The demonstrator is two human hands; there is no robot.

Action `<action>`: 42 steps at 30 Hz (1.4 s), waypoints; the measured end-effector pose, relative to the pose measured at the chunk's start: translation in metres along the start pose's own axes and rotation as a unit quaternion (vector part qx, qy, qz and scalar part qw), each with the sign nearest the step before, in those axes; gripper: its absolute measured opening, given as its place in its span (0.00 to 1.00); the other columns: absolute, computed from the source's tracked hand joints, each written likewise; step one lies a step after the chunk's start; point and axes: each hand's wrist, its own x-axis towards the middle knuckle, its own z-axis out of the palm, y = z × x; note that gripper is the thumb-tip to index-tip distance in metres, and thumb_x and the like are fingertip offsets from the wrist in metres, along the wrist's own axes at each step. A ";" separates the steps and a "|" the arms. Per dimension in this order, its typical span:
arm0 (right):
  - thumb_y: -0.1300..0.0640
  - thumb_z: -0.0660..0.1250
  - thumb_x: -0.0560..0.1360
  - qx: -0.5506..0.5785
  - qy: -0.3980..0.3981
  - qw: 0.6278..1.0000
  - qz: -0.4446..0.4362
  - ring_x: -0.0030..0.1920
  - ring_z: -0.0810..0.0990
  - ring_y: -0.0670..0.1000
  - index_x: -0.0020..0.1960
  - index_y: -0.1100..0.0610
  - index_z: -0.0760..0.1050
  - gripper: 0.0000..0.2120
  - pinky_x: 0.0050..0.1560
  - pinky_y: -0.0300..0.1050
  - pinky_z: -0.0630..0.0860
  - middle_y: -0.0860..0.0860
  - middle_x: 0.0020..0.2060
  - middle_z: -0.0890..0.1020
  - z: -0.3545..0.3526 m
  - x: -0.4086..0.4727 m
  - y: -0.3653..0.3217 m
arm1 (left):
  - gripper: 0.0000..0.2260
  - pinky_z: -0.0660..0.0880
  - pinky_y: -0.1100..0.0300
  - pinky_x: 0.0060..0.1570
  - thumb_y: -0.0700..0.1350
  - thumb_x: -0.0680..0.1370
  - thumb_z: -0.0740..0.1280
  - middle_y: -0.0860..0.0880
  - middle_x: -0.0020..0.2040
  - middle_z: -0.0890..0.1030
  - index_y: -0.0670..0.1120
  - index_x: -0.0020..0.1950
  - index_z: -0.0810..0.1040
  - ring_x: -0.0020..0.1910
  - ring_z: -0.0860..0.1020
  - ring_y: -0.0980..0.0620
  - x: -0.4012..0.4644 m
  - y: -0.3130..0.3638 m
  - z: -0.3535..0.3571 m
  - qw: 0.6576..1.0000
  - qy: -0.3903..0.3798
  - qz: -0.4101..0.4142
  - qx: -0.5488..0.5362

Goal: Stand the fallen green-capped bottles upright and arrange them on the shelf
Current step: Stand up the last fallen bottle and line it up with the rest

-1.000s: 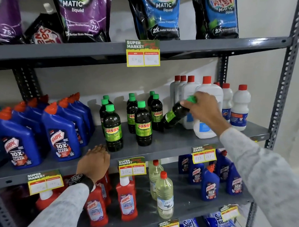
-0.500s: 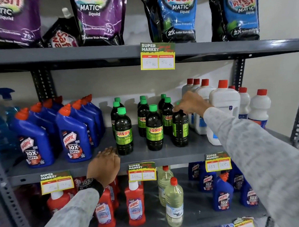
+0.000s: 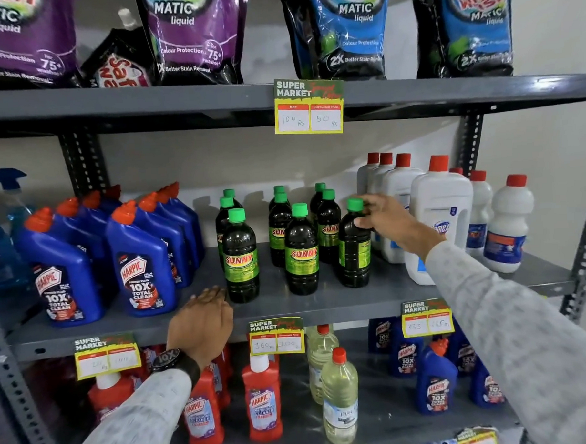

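Note:
Several dark green-capped bottles with green "Sunny" labels stand upright in the middle of the grey middle shelf. The rightmost green-capped bottle stands upright at the front, its label turned sideways. My right hand reaches in from the right, with thumb and fingertips closed on that bottle's neck and shoulder just below the cap. My left hand lies palm down on the shelf's front edge, left of the front-left bottle, and holds nothing.
Blue Harpic bottles crowd the left of the middle shelf, and white red-capped bottles stand right behind my right hand. Detergent pouches fill the shelf above. Red Harpic bottles and pale bottles stand below.
The bottle that my right hand held tilted by its cap now stands upright at the right of the group. The hand has slid from the cap down to the neck. My left hand stays put.

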 end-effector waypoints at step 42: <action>0.43 0.76 0.74 -0.108 0.137 0.983 -0.048 0.64 0.81 0.55 0.70 0.56 0.75 0.30 0.64 0.53 0.77 0.53 0.63 0.82 0.018 -0.027 0.024 | 0.30 0.70 0.49 0.70 0.53 0.79 0.44 0.42 0.69 0.77 0.41 0.69 0.75 0.68 0.75 0.46 -0.004 0.005 -0.009 0.999 0.031 0.008 -0.021</action>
